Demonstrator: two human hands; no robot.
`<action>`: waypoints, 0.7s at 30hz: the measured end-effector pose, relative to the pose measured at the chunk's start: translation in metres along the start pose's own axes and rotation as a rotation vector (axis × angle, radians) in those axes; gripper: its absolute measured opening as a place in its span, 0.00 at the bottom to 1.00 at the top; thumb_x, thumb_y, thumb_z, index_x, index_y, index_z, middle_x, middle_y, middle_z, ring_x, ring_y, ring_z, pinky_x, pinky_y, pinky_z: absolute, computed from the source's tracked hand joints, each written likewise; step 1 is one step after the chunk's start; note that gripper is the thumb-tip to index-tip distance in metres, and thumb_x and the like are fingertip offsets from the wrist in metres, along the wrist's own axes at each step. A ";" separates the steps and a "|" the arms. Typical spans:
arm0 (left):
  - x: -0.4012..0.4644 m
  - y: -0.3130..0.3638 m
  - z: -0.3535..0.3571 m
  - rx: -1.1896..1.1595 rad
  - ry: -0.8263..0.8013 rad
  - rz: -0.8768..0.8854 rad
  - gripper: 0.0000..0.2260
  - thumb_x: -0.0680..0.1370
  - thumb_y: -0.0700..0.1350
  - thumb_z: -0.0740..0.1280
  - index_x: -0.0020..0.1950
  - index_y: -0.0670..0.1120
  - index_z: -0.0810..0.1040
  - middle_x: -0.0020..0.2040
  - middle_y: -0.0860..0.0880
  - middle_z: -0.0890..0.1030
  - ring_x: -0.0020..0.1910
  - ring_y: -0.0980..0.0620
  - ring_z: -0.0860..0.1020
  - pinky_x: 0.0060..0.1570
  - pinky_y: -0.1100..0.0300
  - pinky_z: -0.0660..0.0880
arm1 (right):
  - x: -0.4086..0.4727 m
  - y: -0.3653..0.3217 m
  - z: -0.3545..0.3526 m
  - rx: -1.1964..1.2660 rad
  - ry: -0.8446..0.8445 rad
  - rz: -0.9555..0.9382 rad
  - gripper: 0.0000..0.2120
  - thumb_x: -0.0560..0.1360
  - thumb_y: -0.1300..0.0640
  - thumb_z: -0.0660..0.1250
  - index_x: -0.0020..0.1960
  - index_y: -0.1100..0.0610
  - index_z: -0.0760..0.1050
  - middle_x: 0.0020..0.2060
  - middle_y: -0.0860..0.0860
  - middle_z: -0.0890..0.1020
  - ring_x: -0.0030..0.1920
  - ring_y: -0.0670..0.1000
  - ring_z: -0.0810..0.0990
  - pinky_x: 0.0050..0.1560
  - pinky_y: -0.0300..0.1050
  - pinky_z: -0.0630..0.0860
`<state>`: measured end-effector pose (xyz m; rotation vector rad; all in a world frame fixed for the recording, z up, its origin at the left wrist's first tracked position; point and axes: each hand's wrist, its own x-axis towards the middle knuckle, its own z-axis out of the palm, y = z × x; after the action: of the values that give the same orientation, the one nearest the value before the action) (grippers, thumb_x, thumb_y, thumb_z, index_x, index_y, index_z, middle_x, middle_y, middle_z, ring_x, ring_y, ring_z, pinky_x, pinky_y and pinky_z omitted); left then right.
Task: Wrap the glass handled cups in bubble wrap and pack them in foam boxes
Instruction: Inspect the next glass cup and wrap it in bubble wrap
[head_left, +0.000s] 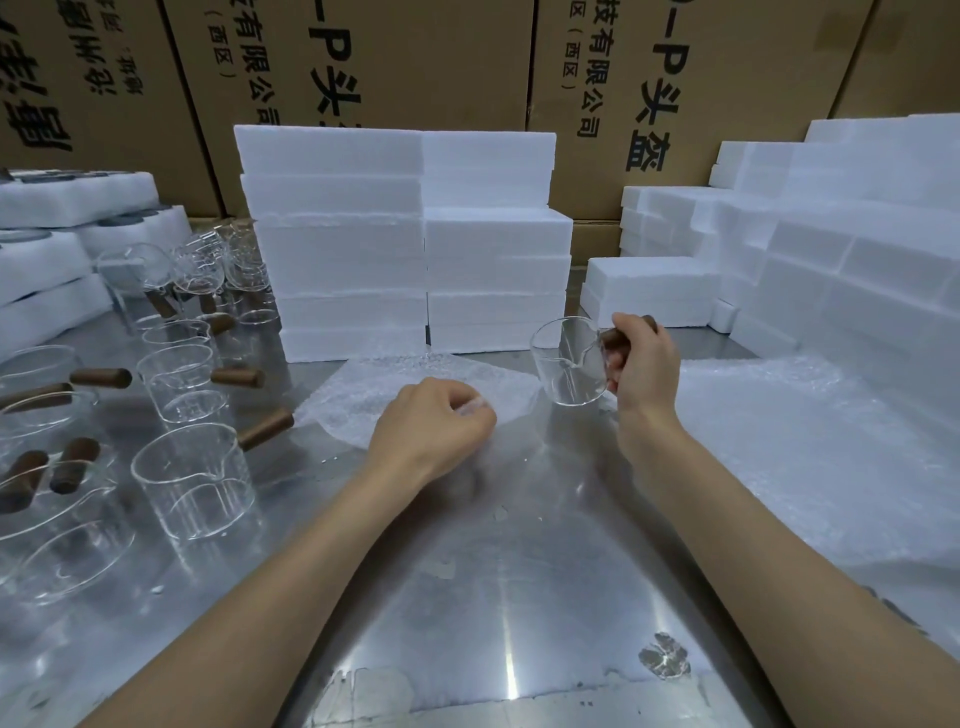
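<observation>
Glass cup (569, 361) with spout and wooden handle, thin-walled: judged light, rigid, slick and breakable. Held clear of the steel counter (493, 571), right hand (641, 358) closed round the handle, the safest purchase. Bubble wrap (415, 384), soft and limp, lies flat beneath; left hand (434, 423) pinches its near edge. Foam boxes (405, 244) stacked behind; more cups (192, 478) stand left.

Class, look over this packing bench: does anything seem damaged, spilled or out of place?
Yes. Cups at the far left lie tipped and piled instead of standing, and a patch of residue mars the metal table near the front edge.
</observation>
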<state>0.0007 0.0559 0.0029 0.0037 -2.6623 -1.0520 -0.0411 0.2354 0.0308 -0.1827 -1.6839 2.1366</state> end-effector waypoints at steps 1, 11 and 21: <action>-0.001 0.001 0.001 0.026 -0.006 0.005 0.12 0.71 0.54 0.62 0.38 0.49 0.82 0.32 0.52 0.82 0.39 0.50 0.81 0.42 0.57 0.76 | 0.000 0.000 0.000 0.007 0.002 -0.002 0.12 0.75 0.57 0.62 0.33 0.55 0.66 0.25 0.48 0.70 0.26 0.47 0.65 0.33 0.40 0.62; -0.003 0.002 0.005 0.194 -0.043 -0.006 0.11 0.69 0.58 0.70 0.48 0.55 0.78 0.45 0.58 0.78 0.46 0.55 0.76 0.43 0.60 0.70 | 0.000 0.004 0.001 0.079 -0.023 0.072 0.11 0.75 0.57 0.63 0.35 0.56 0.66 0.27 0.50 0.69 0.23 0.45 0.63 0.29 0.37 0.62; 0.004 -0.005 -0.002 -0.133 -0.008 -0.045 0.08 0.74 0.50 0.71 0.35 0.53 0.80 0.34 0.58 0.80 0.30 0.65 0.74 0.33 0.69 0.67 | -0.002 0.006 0.004 0.208 -0.196 0.166 0.13 0.74 0.57 0.62 0.31 0.55 0.68 0.20 0.47 0.69 0.20 0.45 0.62 0.25 0.37 0.61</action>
<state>-0.0036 0.0509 0.0019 0.0325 -2.6049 -1.2444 -0.0423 0.2297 0.0261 -0.0553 -1.5825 2.5072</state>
